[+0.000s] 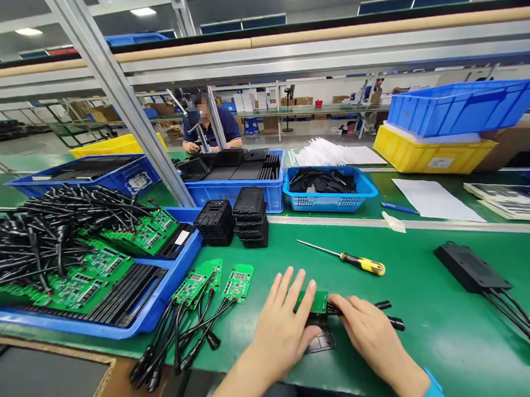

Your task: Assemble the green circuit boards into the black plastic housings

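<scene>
Left hand (285, 317) lies spread, grip wide, over the circuit board (320, 302) and black case (328, 340) near the front edge of the counter (426, 299), apparently steadying them. Right hand (365, 327) holds cables (396, 323) in a narrow grip, presumably to align them. Screwdriver (363, 263) lies beyond, likely for easy reach.

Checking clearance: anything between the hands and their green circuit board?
Nothing visible: left hand lies across the green circuit board, right hand holds its black cables. Yellow-and-black screwdriver sits farther back.
</scene>
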`<action>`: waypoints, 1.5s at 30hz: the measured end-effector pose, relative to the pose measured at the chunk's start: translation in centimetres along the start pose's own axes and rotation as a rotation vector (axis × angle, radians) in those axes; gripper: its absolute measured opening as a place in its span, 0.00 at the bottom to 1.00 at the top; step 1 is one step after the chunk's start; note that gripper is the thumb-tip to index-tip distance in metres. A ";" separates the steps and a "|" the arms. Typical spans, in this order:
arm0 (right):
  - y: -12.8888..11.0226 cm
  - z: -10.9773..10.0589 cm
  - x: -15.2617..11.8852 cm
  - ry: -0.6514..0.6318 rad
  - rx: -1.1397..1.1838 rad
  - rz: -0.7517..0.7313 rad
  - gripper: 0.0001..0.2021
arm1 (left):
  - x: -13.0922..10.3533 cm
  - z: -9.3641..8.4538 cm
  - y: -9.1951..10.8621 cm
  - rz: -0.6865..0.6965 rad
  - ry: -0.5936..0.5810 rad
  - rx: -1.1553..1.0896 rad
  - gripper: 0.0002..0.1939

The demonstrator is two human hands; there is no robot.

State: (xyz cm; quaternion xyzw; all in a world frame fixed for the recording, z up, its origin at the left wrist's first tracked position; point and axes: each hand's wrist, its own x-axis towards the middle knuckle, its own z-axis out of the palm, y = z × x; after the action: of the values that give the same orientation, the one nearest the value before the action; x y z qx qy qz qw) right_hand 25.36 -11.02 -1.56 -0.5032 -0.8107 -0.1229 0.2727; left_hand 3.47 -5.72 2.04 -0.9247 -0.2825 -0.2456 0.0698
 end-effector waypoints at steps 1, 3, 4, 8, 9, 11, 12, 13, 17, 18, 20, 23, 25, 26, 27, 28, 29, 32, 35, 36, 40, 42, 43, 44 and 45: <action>0.0 0.0 0.1 0.019 0.022 -0.012 0.15 | 0.2 -0.1 -0.3 -0.001 -0.090 -0.035 0.30; 0.1 -0.1 0.3 0.061 0.055 -0.046 0.13 | 0.3 0.1 -0.4 -0.013 -0.210 -0.162 0.29; 0.2 -0.1 0.3 0.081 0.059 -0.068 0.13 | 0.1 0.4 -0.2 -0.033 -0.239 -0.231 0.27; 0.6 -0.1 -0.2 0.154 0.032 -0.124 0.12 | -1.3 1.6 1.0 -0.163 -0.251 -0.397 0.27; 0.7 -0.2 -0.3 0.159 0.032 -0.126 0.12 | -1.6 1.9 1.3 -0.189 -0.258 -0.419 0.28; 0.7 -0.3 -0.6 0.131 0.050 -0.140 0.13 | -2.3 2.4 1.9 -0.226 -0.271 -0.448 0.30; 0.7 -0.4 -0.8 0.092 0.064 -0.152 0.13 | -2.5 2.7 2.1 -0.240 -0.271 -0.448 0.31; 0.7 -0.5 -0.9 0.040 0.081 -0.164 0.13 | -2.8 2.9 2.3 -0.247 -0.264 -0.438 0.31; 0.9 -0.5 -1.8 -0.183 0.117 -0.180 0.13 | -3.4 3.8 2.5 -0.209 -0.238 -0.354 0.30; 1.0 -0.4 -2.0 -0.213 0.119 -0.172 0.13 | -3.4 4.0 2.5 -0.193 -0.232 -0.332 0.30; 1.3 -0.1 -2.4 -0.234 0.126 -0.154 0.12 | -3.4 4.2 2.3 -0.159 -0.221 -0.300 0.30; 1.5 0.5 -2.7 -0.210 0.140 -0.130 0.12 | -3.2 4.5 1.9 -0.116 -0.213 -0.271 0.33; 1.5 0.8 -2.6 -0.192 0.152 -0.111 0.12 | -3.1 4.8 1.4 -0.086 -0.220 -0.264 0.35; 1.5 0.9 -2.5 -0.190 0.159 -0.100 0.12 | -3.0 4.9 1.2 -0.073 -0.226 -0.266 0.36; 1.4 1.0 -2.4 -0.193 0.167 -0.088 0.13 | -3.0 5.1 0.9 -0.061 -0.233 -0.273 0.37; 1.4 1.0 -2.3 -0.204 0.177 -0.074 0.14 | -3.0 5.2 0.6 -0.049 -0.240 -0.284 0.38; 1.2 1.0 -2.2 -0.223 0.186 -0.056 0.14 | -2.9 5.3 0.3 -0.037 -0.246 -0.298 0.39; 0.9 0.8 -1.9 -0.339 0.180 0.004 0.14 | -2.8 5.6 -0.7 0.012 -0.264 -0.341 0.41; 0.7 0.3 -1.6 -0.450 0.144 0.020 0.13 | -2.5 5.7 -1.6 0.071 -0.297 -0.368 0.42; 0.7 0.1 -1.4 -0.475 0.157 0.021 0.12 | -2.4 5.7 -1.8 0.088 -0.305 -0.378 0.42; 0.9 -0.1 -0.8 -0.479 0.206 0.196 0.07 | -2.3 6.0 -2.3 0.113 -0.307 -0.412 0.41; 1.0 0.0 -0.3 -0.517 0.158 0.282 0.04 | -2.4 6.2 -2.4 0.107 -0.304 -0.418 0.40; 1.0 0.1 -0.1 -0.558 0.139 0.290 0.04 | -2.5 6.2 -2.4 0.106 -0.305 -0.421 0.39; 1.1 0.2 0.2 -0.605 0.135 0.276 0.03 | -2.6 6.3 -2.4 0.105 -0.307 -0.424 0.39; 1.2 0.3 0.5 -0.645 0.141 0.252 0.03 | -2.6 6.4 -2.4 0.102 -0.309 -0.427 0.38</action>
State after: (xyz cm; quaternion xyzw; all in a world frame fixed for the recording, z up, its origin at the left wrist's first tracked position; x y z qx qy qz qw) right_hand 26.15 -9.94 -1.61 -0.5922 -0.7932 0.1330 0.0497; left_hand 2.86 -3.27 -4.81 -0.9580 -0.1846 -0.1519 -0.1583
